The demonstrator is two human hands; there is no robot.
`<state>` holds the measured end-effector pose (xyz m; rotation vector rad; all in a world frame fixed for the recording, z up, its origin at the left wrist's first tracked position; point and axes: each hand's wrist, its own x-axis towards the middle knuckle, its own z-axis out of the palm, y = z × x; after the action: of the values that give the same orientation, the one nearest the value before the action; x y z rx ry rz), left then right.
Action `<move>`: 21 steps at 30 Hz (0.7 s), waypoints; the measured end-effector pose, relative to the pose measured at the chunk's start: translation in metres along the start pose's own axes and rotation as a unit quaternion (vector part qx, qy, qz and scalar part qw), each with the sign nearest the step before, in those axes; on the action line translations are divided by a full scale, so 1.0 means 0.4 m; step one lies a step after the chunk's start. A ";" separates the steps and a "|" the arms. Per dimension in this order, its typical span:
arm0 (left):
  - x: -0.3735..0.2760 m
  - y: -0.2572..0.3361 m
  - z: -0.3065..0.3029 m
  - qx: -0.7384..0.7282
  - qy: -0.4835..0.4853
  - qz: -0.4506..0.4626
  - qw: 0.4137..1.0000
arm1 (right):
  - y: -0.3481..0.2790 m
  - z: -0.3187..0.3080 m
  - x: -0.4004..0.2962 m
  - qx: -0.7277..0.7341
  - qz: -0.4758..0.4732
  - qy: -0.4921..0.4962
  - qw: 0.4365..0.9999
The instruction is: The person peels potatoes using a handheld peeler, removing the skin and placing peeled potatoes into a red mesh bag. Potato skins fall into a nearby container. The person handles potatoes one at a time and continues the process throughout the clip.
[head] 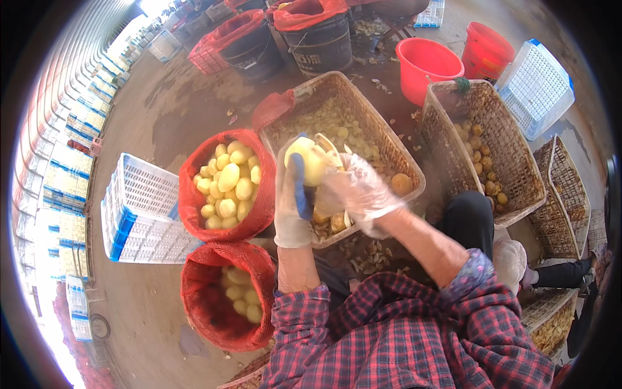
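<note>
A pale yellow peeled potato (307,156) is gripped in my left hand (293,214), which wears a white glove with blue on the fingers. My right hand (365,192), in a clear plastic glove, is curled against the potato's right side and blurred by motion. Thin strips of peel (326,143) stand out between the two hands. Whether a tool sits in the right fingers is hidden. Both hands are above a tan plastic basket (360,99) holding peelings (316,116). Several unpeeled potatoes lie at its near end, one (401,184) by the right corner.
Two containers with red mesh bags (190,206) (204,316) stand at left, holding peeled potatoes (228,177). White-and-blue crates (150,187) sit beyond. At right is a basket (515,165) of unpeeled potatoes (476,146). A red tub (427,63) and black buckets (318,46) stand ahead. Another person's leg (563,273) shows at right.
</note>
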<state>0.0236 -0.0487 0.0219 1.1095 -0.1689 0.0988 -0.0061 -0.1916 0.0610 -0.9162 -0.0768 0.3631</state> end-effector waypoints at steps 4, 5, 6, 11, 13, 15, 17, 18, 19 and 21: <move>-0.015 -0.008 -0.025 -0.118 0.013 -0.095 0.988 | -0.151 -0.127 0.031 -0.562 -0.185 -0.176 0.786; -0.022 -0.008 -0.029 -0.129 0.008 -0.117 0.985 | -0.175 -0.150 0.035 -0.551 -0.192 -0.204 0.786; -0.028 -0.005 -0.031 -0.138 0.001 -0.140 0.980 | -0.192 -0.155 0.032 -0.576 -0.197 -0.200 0.767; -0.035 -0.015 -0.056 -0.156 -0.061 -0.218 0.961 | -0.204 -0.210 0.070 -0.644 -0.295 -0.208 0.675; -0.024 -0.013 -0.046 -0.141 -0.124 -0.190 0.964 | -0.224 -0.313 0.108 -0.699 -0.242 -0.199 0.643; -0.047 0.007 -0.021 -0.085 -0.117 -0.136 0.980 | -0.228 -0.332 0.093 -0.737 -0.195 -0.139 0.632; -0.056 0.026 -0.008 -0.010 -0.109 -0.102 0.989 | -0.218 -0.337 0.097 -0.715 -0.224 -0.147 0.646; -0.056 0.029 0.006 0.016 -0.104 -0.092 0.990 | -0.227 -0.326 0.099 -0.706 -0.240 -0.147 0.650; -0.056 0.028 0.014 0.043 -0.100 -0.082 0.991 | -0.234 -0.316 0.099 -0.674 -0.222 -0.163 0.685; -0.052 0.032 0.011 0.051 -0.124 -0.106 0.985 | -0.244 -0.296 0.095 -0.623 -0.184 -0.191 0.736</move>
<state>0.0007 -0.0469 0.0311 1.2345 -0.2695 -0.2232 0.0822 -0.3229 0.0622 -2.1065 -0.9743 0.0689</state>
